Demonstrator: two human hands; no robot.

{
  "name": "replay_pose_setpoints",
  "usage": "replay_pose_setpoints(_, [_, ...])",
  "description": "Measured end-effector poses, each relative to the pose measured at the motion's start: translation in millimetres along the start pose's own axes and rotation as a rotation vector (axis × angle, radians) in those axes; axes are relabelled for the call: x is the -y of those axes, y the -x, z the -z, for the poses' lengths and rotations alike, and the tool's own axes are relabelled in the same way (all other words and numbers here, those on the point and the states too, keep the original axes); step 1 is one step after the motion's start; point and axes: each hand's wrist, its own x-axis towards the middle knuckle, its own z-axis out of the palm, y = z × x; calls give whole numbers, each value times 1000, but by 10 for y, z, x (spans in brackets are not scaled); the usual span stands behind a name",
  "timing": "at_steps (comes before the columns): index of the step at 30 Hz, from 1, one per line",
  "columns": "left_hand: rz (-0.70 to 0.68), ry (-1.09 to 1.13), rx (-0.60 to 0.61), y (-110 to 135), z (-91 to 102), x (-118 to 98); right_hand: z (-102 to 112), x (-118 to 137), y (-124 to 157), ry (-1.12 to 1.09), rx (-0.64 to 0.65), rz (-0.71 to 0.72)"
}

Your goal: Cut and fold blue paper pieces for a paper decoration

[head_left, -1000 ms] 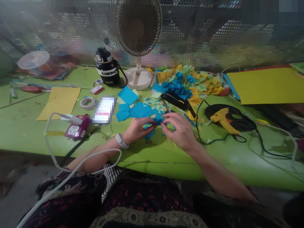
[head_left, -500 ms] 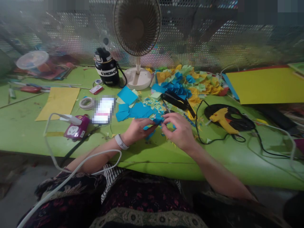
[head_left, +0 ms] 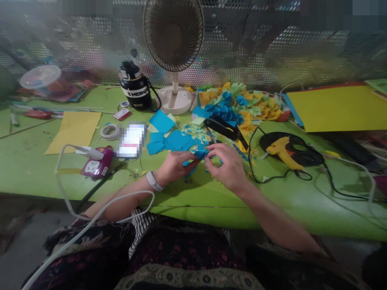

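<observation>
A smooth, glossy green table (head_left: pixel 187 201) with a rounded front edge spans the frame, backed across the top by a dull metallic screen (head_left: pixel 242 48) punched with small holes. At upper centre stands a fan (head_left: pixel 173 36) with a round, finely ribbed grille on a pale disc base. Flat, smooth yellow sheets (head_left: pixel 338 108) lie at the right edge, and a crinkled heap of folded paper (head_left: pixel 238 104) in yellow, blue and pale green spreads right of the fan. The two hands meet near the middle of the frame: the left hand (head_left: pixel 177 164) pinches a small, creased blue paper piece (head_left: pixel 200 154) between thumb and fingers, while the right hand (head_left: pixel 228 165) nips its right end with thumb and forefinger, the other fingers curved above. The fold's exact form is too small to tell. Upper left of centre is a rounded black bottle (head_left: pixel 135 90) with a white band; on the right, a yellow plastic glue gun (head_left: pixel 282 151) rests on a flat black plate (head_left: pixel 308 155). Thin, straight-edged blue sheets (head_left: pixel 179 141) overlap just beyond the left hand. Smaller are the glossy purple adapter (head_left: pixel 98 163) at left, the ring-shaped tape roll (head_left: pixel 109 137) and a red-and-white box (head_left: pixel 121 114).
</observation>
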Motion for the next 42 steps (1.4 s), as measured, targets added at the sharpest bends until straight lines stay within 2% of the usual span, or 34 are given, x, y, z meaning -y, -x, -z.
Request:
replay_pose_setpoints(20, [12,15,5,15,-9,21,13,-1,3,13,5,19])
replay_pose_setpoints(29, [152,54,-29,-27,29,39,101,-64,-50,-53,-9,-70])
replay_pose_setpoints(36, [297,176,-39,-9,2,68,13,-98,-10,-30,-12,-4])
replay_pose_setpoints(42, [361,215,17,-34,53,-1,-29,-87,5,5,17,51])
